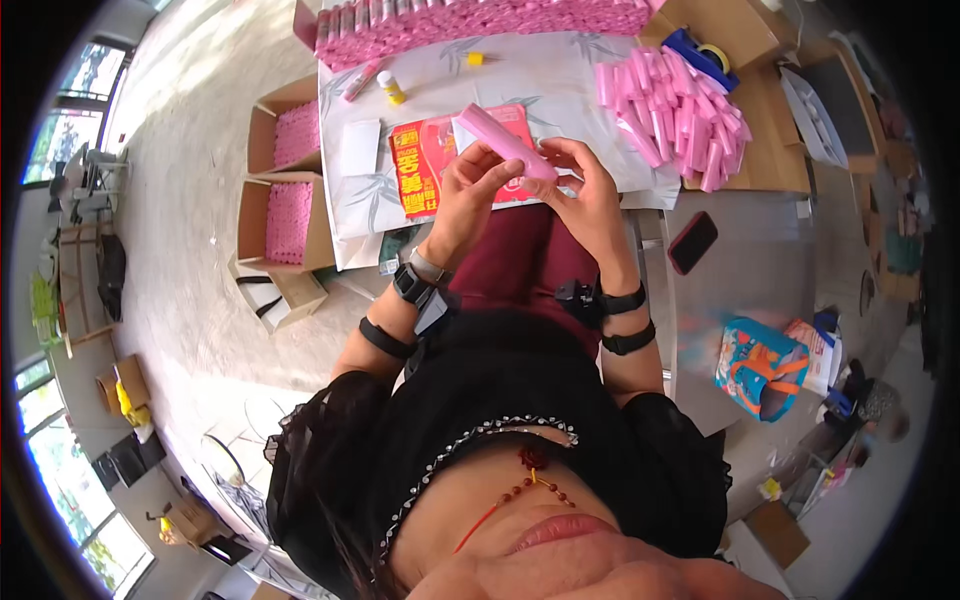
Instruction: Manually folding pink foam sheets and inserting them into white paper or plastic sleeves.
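Directly beyond the hands (pixel 535 185) a flat red leaflet (pixel 440 165) lies on the surface (pixel 560 70), low enough to pass over. To the right a loose heap of pink tubes (pixel 675 110) blocks the way; along the far edge a packed row of pink tubes (pixel 480 20) walls it off. A small yellow-capped bottle (pixel 391 88) stands far left. Bare surface lies between leaflet and heap.

The right hand (pixel 588 190) covers the near end of the pink box (pixel 505 143). Stacked pink boxes (pixel 480 20) run off the top edge. The red leaflet (pixel 425 165) lies partly behind both hands.
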`<state>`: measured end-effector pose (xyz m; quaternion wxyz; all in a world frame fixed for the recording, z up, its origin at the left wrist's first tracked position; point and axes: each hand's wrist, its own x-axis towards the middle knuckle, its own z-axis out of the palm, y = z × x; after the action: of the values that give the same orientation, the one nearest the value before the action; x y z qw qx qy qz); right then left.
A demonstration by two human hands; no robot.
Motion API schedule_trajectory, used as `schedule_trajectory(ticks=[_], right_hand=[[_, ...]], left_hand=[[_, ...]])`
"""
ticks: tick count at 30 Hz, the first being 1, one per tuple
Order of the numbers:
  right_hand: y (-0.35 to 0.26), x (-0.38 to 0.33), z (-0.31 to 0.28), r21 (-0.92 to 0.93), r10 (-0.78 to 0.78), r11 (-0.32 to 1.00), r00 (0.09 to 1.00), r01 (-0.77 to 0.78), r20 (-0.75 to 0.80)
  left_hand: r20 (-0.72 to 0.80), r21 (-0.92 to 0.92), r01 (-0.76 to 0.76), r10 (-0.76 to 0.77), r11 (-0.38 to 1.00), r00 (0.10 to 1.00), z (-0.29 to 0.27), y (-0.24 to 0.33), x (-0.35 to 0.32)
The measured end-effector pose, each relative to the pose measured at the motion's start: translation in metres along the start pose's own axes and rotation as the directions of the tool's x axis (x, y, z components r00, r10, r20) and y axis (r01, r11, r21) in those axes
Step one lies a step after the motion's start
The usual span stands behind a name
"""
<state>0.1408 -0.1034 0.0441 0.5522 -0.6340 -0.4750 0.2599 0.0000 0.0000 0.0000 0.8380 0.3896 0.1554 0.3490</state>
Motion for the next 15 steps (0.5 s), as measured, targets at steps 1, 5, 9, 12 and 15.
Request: schedule_trajectory(ticks=[1, 5, 9, 12, 15], right_hand=[[0.002, -0.003, -0.002, 0.077, 0.051, 0.996, 0.999, -0.051, -0.005], [0.004, 0.000, 0.020, 0.291, 0.135, 0.949, 0.990, -0.120, -0.031], [0.006, 0.000, 0.017, 0.317, 0.106, 0.943, 0.994, -0.103, 0.008], [0.009, 0.002, 0.010, 0.237, 0.049, 0.970, 0.999, -0.050, 0.011], [0.008, 0.005, 0.009, 0.185, -0.084, 0.979, 0.996, 0.084, -0.006]], left_hand=[[-0.014, 0.031, -0.030, 0.031, 0.999, 0.999, 0.005, -0.004, -0.001], [-0.006, 0.065, -0.052, 0.053, 0.997, 0.999, -0.012, 0.001, -0.001], [0.051, 0.141, -0.026, 0.019, 0.990, 0.999, -0.027, 0.008, -0.003], [0.058, 0.244, -0.107, 0.096, 0.964, 0.994, -0.025, 0.025, -0.004], [0.082, 0.212, -0.102, 0.087, 0.972, 0.993, -0.026, 0.033, -0.007]])
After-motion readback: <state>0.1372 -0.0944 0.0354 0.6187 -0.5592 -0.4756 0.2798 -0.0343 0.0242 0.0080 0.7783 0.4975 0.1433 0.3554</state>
